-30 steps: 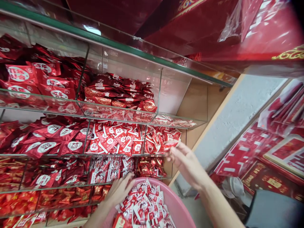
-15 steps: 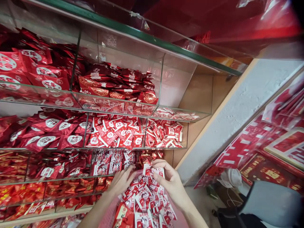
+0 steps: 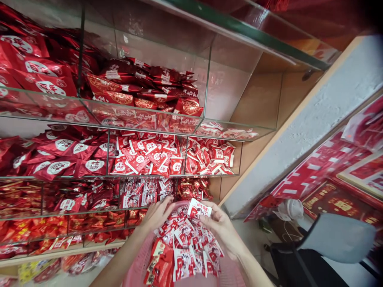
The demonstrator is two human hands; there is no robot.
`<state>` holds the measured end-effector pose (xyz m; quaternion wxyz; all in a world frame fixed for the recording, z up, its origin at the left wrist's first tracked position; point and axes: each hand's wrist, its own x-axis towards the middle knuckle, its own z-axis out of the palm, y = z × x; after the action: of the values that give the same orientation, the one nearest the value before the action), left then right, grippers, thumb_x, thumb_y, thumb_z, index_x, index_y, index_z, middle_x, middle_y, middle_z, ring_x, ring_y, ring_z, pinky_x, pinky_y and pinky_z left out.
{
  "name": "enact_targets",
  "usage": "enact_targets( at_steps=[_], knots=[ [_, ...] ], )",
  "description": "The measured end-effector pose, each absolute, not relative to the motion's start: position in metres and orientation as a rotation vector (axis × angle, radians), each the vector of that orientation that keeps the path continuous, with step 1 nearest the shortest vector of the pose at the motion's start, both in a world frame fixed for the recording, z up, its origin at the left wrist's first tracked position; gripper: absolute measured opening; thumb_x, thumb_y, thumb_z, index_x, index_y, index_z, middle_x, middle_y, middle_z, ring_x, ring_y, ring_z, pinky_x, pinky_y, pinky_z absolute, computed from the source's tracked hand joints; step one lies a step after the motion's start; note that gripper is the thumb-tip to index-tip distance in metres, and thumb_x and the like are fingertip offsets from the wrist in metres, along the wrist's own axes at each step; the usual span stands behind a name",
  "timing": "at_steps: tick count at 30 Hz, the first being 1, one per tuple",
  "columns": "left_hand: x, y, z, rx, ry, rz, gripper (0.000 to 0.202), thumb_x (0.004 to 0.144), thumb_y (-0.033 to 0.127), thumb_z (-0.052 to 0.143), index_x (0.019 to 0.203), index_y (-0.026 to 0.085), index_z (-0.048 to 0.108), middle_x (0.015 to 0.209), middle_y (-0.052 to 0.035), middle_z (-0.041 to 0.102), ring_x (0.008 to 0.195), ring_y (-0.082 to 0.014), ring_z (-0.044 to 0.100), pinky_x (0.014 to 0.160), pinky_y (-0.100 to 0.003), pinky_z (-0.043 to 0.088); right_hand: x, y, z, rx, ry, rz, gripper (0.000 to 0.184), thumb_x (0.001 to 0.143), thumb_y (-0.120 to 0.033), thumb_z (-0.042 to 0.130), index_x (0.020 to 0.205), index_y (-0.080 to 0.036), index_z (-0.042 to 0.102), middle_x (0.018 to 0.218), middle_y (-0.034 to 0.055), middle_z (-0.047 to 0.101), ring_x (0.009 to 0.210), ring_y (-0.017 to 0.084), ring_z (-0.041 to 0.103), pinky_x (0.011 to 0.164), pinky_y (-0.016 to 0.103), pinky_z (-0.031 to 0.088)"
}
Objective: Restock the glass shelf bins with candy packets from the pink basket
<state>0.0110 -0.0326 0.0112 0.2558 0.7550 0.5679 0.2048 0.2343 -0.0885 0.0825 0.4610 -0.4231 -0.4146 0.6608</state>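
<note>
A pink basket [image 3: 138, 261] stands below me, heaped with small red-and-white packets [image 3: 184, 255] and, at the front left, larger red packets [image 3: 161, 263]. My right hand [image 3: 221, 227] is closed on one white-and-red packet [image 3: 199, 208], pinched between thumb and fingers above the heap's right side. My left hand [image 3: 158, 215] lies at the basket's left rim with its fingers stretched out and no packet visible in it. The fingers' undersides are hidden.
Ahead, glass-fronted shelves [image 3: 167, 171] hold red packets sorted in compartments, with a thick glass edge [image 3: 239, 34] overhead. A wooden side panel [image 3: 254, 159] and white wall bound them on the right. A grey chair [image 3: 338, 239] stands at the lower right.
My right hand has turned and moved slightly right, bringing the packet's printed face into view. My left hand stays near the rim. The camera view has shifted, showing more of the lower shelf.
</note>
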Motion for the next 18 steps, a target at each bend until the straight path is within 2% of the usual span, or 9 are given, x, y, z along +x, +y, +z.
enact_targets(
  at_steps=[3,6,11,14,18],
  knots=[
    [0.011,-0.033,0.011,2.063,1.538,0.567,0.040,0.092,0.048,0.027,0.122,0.030,0.046,0.110,0.0000,0.067,0.099,-0.0198,0.063,0.082,-0.027,0.043,0.254,-0.088,0.072,-1.146,-1.012,1.606,0.043,0.067,-0.032,0.076,0.103,-0.022,0.055,0.093,0.0003,0.063,0.078,0.011,0.057,0.071,0.024,0.046],
    [0.010,-0.032,0.010,2.084,1.530,0.577,0.041,0.092,0.048,0.027,0.123,0.030,0.046,0.115,0.0000,0.066,0.101,-0.0203,0.062,0.083,-0.028,0.043,0.270,-0.096,0.062,-1.244,-1.064,1.600,0.040,0.067,-0.036,0.075,0.099,-0.019,0.057,0.081,-0.0015,0.061,0.070,0.010,0.054,0.062,0.021,0.045],
    [0.011,-0.031,0.009,2.090,1.533,0.572,0.041,0.092,0.048,0.027,0.123,0.029,0.046,0.116,-0.0011,0.065,0.102,-0.0203,0.062,0.084,-0.029,0.043,0.279,-0.120,0.040,-1.326,-1.084,1.803,0.037,0.069,-0.040,0.072,0.097,-0.018,0.060,0.078,-0.0011,0.060,0.069,0.010,0.056,0.063,0.023,0.047],
    [0.011,-0.031,0.009,2.076,1.535,0.560,0.041,0.092,0.048,0.027,0.123,0.029,0.046,0.119,-0.0015,0.063,0.103,-0.0201,0.062,0.085,-0.029,0.043,0.279,-0.131,0.023,-1.417,-1.114,1.919,0.039,0.064,-0.043,0.074,0.090,-0.017,0.062,0.082,0.0023,0.064,0.070,0.012,0.059,0.063,0.024,0.048],
    [0.011,-0.031,0.009,2.067,1.534,0.564,0.041,0.092,0.048,0.027,0.123,0.029,0.046,0.119,-0.0016,0.063,0.104,-0.0203,0.061,0.087,-0.029,0.043,0.279,-0.131,0.005,-1.513,-1.160,1.907,0.043,0.060,-0.047,0.075,0.087,-0.015,0.064,0.081,0.0047,0.066,0.063,0.011,0.060,0.057,0.023,0.048]
  ],
)
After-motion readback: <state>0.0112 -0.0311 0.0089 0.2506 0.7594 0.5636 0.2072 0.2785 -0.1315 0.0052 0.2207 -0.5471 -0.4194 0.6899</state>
